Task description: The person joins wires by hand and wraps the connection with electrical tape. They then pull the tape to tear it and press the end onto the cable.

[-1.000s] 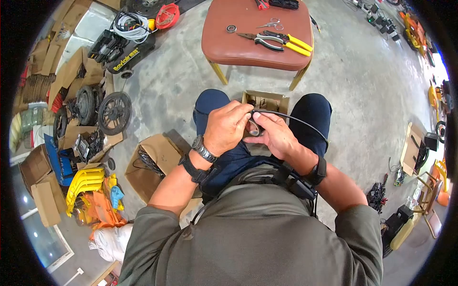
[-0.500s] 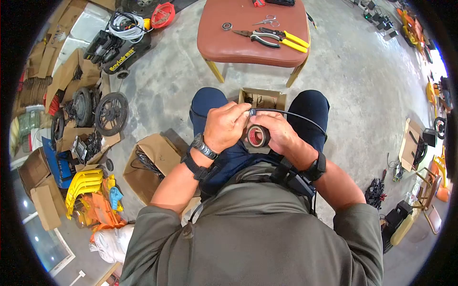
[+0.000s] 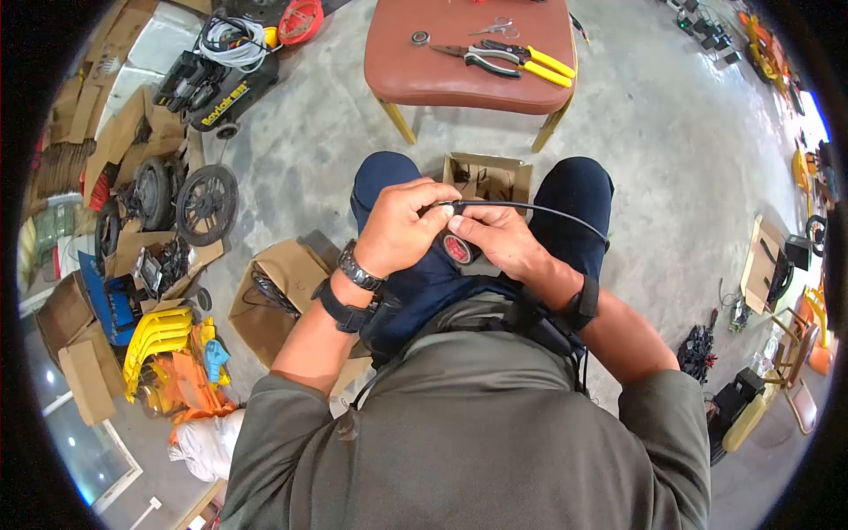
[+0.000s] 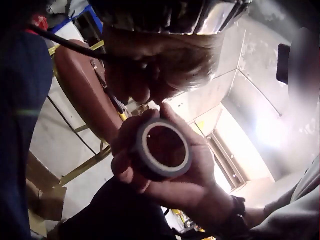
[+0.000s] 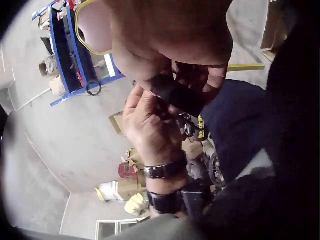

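A thin black cable [image 3: 552,212] runs from between both hands and bends down over the right knee. My left hand [image 3: 402,228] pinches the cable near its end. Close beside it, fingertips almost meeting, my right hand [image 3: 503,240] has its thumb at the cable. The fingers of that right hand also hold a roll of black tape [image 3: 458,248] below the cable. In the left wrist view the tape roll [image 4: 142,155] faces the camera with its pale core ring. The right wrist view shows the roll's dark edge [image 5: 177,95] under the right hand.
A brown padded stool [image 3: 415,79] ahead bears pliers [image 3: 495,64], a yellow-handled tool [image 3: 548,69], scissors [image 3: 495,28] and a small ring-shaped roll [image 3: 420,38]. An open cardboard box [image 3: 488,163] stands between the knees, another box [image 3: 256,331] at the left with cables inside.
The tape roll first swung into fuller view below the right hand, then tipped and moved slightly left. Both hands shifted a little left and stayed close together at the cable.
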A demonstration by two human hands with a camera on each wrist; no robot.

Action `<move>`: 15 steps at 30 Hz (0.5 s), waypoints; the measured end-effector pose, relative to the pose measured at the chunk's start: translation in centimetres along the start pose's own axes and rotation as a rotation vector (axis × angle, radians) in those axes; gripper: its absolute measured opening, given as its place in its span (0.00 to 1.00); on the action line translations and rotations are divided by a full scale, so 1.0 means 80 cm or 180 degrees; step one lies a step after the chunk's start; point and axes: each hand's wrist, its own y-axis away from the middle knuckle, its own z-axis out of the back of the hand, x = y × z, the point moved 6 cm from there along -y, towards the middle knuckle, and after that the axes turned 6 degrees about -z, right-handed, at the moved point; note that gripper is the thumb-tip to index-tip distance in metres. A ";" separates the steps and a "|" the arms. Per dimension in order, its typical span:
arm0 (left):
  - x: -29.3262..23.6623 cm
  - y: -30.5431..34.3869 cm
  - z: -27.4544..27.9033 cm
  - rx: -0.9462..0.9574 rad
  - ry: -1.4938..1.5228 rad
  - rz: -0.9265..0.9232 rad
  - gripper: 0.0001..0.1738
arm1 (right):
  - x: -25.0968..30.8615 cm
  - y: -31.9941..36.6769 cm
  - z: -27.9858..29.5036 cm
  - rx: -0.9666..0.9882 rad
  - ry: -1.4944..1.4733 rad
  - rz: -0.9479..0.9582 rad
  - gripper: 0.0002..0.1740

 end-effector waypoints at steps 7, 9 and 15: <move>0.004 0.009 -0.008 0.0320 0.1234 0.0806 0.10 | 0.000 -0.015 0.006 0.0312 0.0310 0.0764 0.10; 0.003 0.011 -0.017 0.0170 0.1453 0.0926 0.09 | 0.002 -0.017 0.013 0.0156 0.0721 0.1031 0.09; 0.009 0.018 -0.019 -0.0068 0.0481 0.0359 0.07 | 0.006 -0.012 0.013 -0.0006 0.0715 0.1310 0.14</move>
